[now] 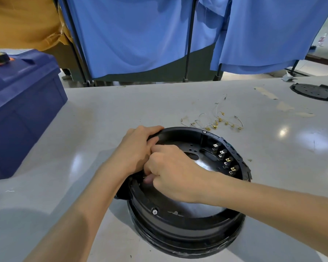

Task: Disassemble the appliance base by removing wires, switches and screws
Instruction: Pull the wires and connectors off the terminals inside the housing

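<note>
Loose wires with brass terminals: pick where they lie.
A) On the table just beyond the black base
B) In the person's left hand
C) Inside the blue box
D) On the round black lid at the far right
A: the loose wires are spread on the grey table just past the far rim of the black base, well away from the box and the lid.

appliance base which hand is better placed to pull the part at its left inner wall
Right, probably: the right hand pinches the small part there, while the left hand grips the appliance base rim, steadying it.
</note>
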Demonstrator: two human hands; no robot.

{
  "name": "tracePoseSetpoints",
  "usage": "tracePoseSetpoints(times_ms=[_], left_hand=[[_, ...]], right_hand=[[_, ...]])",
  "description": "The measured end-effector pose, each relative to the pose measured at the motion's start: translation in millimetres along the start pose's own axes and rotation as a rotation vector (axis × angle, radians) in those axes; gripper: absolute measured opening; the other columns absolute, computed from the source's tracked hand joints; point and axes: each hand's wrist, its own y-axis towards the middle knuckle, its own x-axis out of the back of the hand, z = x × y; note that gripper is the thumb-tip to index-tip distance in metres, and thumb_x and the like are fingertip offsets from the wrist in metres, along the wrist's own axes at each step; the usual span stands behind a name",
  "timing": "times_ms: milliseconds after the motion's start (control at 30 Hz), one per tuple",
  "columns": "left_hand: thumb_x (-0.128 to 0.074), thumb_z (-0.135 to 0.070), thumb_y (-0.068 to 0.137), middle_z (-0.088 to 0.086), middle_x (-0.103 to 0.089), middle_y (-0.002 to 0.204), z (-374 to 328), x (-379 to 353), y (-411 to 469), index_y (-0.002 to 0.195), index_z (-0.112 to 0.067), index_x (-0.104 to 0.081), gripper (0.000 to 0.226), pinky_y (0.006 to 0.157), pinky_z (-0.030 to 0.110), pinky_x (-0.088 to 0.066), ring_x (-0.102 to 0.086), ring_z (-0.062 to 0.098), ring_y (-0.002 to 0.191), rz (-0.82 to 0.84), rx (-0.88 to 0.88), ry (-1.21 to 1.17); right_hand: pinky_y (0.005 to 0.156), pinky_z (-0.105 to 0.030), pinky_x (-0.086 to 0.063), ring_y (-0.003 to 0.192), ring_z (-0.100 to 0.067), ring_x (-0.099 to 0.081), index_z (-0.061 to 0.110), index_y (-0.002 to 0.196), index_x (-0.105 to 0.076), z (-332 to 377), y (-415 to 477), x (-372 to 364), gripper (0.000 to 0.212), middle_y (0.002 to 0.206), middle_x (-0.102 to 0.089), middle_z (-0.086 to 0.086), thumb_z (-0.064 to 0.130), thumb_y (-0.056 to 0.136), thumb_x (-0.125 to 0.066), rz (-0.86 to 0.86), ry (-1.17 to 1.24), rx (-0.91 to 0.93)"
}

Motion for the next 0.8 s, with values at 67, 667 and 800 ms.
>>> tracePoseSetpoints(times_ms=[67, 667, 800], left_hand=[[-0.044, -0.016, 0.100, 0.003, -0.067, 0.107, 1, 1, -1, 0.128, -0.030, -0.058, 0.035, 0.085, 0.024, -0.044, -0.059, 0.018, 0.100, -0.005, -0.008, 0.019], [-0.047, -0.009, 0.095, -0.003, -0.068, 0.110, 3, -1, -2, 0.129, -0.025, -0.059, 0.039, 0.077, 0.007, -0.039, -0.059, 0.011, 0.105, -0.064, 0.007, -0.060], [-0.048, -0.017, 0.098, -0.001, -0.064, 0.124, 3, -3, 1, 0.131, -0.027, -0.057, 0.035, 0.091, 0.017, -0.036, -0.055, 0.015, 0.116, -0.067, 0.011, -0.018]], right_hand=[[0.065, -0.048, -0.045, 0.070, -0.039, -0.051, 0.000, 0.062, -0.055, 0, 0, -1, 0.019, 0.070, -0.051, -0.019, 0.006, 0.080, -0.060, -0.017, -0.008, 0.003], [0.081, -0.029, -0.027, 0.098, -0.017, -0.038, 0.014, 0.076, -0.066, -8, -8, 7, 0.019, 0.080, -0.065, -0.002, 0.013, 0.092, -0.055, 0.098, -0.160, 0.091], [0.056, -0.038, -0.034, 0.068, -0.036, -0.049, 0.015, 0.063, -0.044, -5, -6, 4, 0.025, 0.069, -0.054, -0.010, 0.005, 0.083, -0.054, 0.077, -0.191, 0.062]])
